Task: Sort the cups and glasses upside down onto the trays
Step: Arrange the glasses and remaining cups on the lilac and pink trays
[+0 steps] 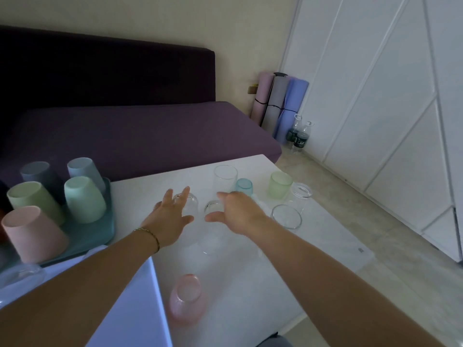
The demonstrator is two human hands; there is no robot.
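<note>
Both my hands reach out over the white table [250,271]. My left hand [172,216] is spread open over a clear glass [191,205]; whether it touches is unclear. My right hand [234,214] is open beside another clear glass [213,207]. Further back stand a tall clear glass [225,179], a small blue glass [244,186], a green glass [280,185] and two clear glasses [286,216] [302,194]. A pink glass [186,298] stands near me. At the left a teal tray [105,229] holds several pastel cups upside down, among them a pink cup [32,234].
A white tray [135,304] lies under my left forearm, with a clear glass [21,272] on it at the left edge. A purple sofa [137,131] runs behind the table. Rolled mats [280,103] and two bottles [299,136] stand by the white cupboard doors.
</note>
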